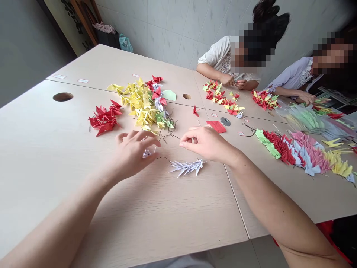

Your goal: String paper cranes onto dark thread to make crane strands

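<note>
My left hand (134, 150) hovers low over the table with its fingers curved and apart. Beneath its fingers a pale lavender paper crane (147, 153) partly shows; whether the hand touches it I cannot tell. My right hand (205, 141) is closed in a pinch, and a dark thread (175, 136) runs up to its fingertips. Any needle there is too small to make out. Between and below the hands lies a short string of lavender paper cranes (187, 167), with dark thread leading left from it.
Yellow cranes (141, 102) and red cranes (104, 118) lie beyond my left hand. Past my right hand are a red paper square (216, 126), a tape roll (225, 121) and colourful crane strings (304, 150). Two people (216, 59) work with cranes across the table (167, 216).
</note>
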Motion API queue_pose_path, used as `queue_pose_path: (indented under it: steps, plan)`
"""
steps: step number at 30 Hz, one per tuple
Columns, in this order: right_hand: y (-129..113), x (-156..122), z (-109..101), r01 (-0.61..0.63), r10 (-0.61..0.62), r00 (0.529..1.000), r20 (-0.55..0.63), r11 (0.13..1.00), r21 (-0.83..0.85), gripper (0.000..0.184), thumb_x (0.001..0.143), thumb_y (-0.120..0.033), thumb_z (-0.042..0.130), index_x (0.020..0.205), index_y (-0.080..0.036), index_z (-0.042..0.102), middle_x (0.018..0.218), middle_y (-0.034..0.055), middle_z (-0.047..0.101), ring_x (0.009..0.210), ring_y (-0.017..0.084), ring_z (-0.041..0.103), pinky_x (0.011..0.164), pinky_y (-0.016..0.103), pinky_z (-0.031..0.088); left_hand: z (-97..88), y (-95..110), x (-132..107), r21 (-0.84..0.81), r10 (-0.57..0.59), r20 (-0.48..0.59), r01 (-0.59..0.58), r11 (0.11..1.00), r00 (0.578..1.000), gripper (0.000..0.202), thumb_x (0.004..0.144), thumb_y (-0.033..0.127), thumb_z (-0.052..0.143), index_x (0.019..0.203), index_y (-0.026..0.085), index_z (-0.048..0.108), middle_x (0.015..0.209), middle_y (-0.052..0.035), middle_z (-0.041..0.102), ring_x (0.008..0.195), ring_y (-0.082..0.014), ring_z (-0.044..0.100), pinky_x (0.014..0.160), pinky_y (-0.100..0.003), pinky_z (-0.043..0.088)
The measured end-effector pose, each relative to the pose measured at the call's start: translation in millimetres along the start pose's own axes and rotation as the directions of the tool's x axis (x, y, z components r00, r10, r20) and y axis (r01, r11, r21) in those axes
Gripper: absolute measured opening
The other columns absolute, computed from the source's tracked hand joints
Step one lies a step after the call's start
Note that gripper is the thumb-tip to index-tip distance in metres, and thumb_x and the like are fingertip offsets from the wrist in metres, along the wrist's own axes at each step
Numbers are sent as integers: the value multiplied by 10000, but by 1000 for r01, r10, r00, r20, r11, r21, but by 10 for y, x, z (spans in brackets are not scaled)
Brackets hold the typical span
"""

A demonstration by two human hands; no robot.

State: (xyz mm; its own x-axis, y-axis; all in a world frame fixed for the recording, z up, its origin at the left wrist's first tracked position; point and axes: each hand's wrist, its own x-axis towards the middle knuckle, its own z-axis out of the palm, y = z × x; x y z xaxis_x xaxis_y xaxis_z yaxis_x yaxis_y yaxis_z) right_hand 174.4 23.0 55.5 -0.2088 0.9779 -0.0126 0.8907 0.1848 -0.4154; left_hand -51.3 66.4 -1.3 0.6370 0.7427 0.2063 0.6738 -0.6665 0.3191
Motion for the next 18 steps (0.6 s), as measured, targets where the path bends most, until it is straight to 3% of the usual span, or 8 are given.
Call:
queue_pose_path:
  steps: [4, 7, 11, 15, 18]
  plan:
    - [-80, 30, 43, 50, -48, 999, -21, 996, 78, 136, 843, -236, 604, 750, -203, 697, 737, -32, 637, 661, 98, 505, 721, 273, 308, -151, -77, 48, -85, -165, -102, 157, 984, 981, 261, 915, 365, 424, 981, 287, 664, 1139, -23, 652, 1009, -250, 572, 846, -399, 380]
    - [-191, 83, 176, 67, -69, 998, 9, 991, 113, 128, 837, -224, 603, 737, -201, 681, 723, -42, 645, 651, 91, 517, 730, 270, 318, -175, -142, 58, -79, -254, -52, 249, 965, 966, 272, 890, 357, 423, 950, 267, 672, 1016, -34, 671, 892, -235, 585, 750, -354, 407]
    - [-333, 175, 407, 45, -48, 999, 17, 988, 150, 50, 828, -255, 625, 813, -213, 647, 734, -63, 671, 674, 97, 565, 775, 282, 326, -148, -226, 27, -45, -237, 89, 242, 969, 967, 268, 855, 396, 451, 948, 288, 677, 899, -24, 671, 822, -229, 575, 714, -341, 411]
    - [-384, 283, 630, 32, -33, 999, 12, 990, 134, 121, 857, -349, 608, 864, -230, 624, 780, -59, 702, 740, 123, 613, 832, 317, 315, -152, -236, -19, -21, -197, 81, 200, 980, 977, 252, 830, 433, 500, 960, 335, 691, 943, -31, 632, 916, -254, 563, 809, -391, 407]
    - [-382, 347, 694, 8, -14, 999, 46, 992, 126, 81, 850, -309, 604, 831, -245, 649, 811, -56, 715, 767, 136, 620, 827, 311, 326, -154, -191, -44, 39, -170, 106, 167, 985, 980, 213, 773, 437, 596, 941, 356, 698, 993, -40, 598, 980, -289, 546, 871, -460, 375]
